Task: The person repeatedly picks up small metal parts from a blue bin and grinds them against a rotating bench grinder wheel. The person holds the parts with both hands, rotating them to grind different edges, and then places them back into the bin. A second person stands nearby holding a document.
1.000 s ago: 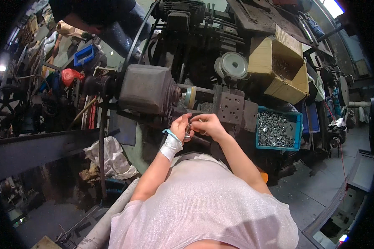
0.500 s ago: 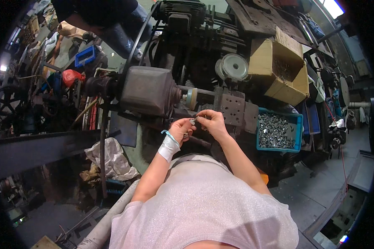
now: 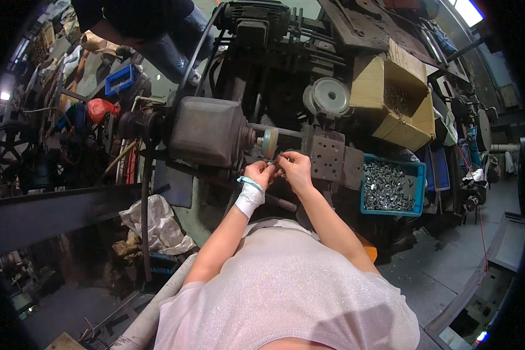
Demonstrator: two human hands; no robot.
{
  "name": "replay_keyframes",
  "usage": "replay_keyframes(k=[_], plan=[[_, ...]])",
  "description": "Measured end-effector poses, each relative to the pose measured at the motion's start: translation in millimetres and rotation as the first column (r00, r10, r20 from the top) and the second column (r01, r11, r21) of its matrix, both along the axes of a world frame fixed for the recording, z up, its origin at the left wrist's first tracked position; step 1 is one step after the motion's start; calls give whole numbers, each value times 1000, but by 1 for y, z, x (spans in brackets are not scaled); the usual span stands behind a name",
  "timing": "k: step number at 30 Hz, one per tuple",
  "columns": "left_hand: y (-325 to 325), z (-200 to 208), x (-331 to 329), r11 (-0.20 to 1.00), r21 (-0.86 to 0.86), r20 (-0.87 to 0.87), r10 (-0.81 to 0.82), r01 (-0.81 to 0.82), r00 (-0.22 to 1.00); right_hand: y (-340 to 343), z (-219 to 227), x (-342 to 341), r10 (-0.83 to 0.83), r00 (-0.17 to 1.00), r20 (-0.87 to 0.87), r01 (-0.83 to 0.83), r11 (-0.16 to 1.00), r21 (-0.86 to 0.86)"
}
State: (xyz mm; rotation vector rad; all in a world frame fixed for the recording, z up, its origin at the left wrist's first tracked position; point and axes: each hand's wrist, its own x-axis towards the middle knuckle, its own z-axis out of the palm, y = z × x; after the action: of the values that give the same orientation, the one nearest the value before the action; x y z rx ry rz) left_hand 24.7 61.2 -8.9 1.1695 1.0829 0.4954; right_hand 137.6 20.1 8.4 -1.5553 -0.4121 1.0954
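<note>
My left hand point(image 3: 259, 174), with a white wrap and a light-blue band at the wrist, pinches a small metal part point(image 3: 270, 163) that the fingers mostly cover. The thumb and fingers of my right hand point(image 3: 296, 170) close on the same part from the other side. Both hands are together just below a pale green and tan wheel point(image 3: 269, 142) on the spindle of a dark machine point(image 3: 207, 129). From this view I cannot tell whether the part touches the wheel. To the right of my right hand is a steel block point(image 3: 327, 154) with drilled holes.
A teal crate point(image 3: 420, 186) of small metal parts point(image 3: 385, 185) stands at the right. Behind it is an open cardboard box point(image 3: 411, 125). A round metal disc point(image 3: 331, 95) sits beyond the drilled block. Another person's legs point(image 3: 169, 49) show at the far left.
Both hands have moved slightly up, closer to the wheel, and drawn together. The small metal part, plainer before, is now mostly hidden by my fingers.
</note>
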Motion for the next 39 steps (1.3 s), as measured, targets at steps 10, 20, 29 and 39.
replay_keyframes(k=[10,20,29,39], plan=[[0,5,14,965,-226,105,159,-132,982,6,-24,4,-26,989,145,25,1000,6],[-4,14,-5,949,-311,114,-23,58,993,-8,-12,4,-40,999,7,39,996,81],[-3,5,-17,787,-595,400,115,162,909,-24,0,3,8,984,-181,16,992,128],[2,7,-9,941,-337,139,6,41,990,-5,-14,5,-33,998,57,34,999,-4]])
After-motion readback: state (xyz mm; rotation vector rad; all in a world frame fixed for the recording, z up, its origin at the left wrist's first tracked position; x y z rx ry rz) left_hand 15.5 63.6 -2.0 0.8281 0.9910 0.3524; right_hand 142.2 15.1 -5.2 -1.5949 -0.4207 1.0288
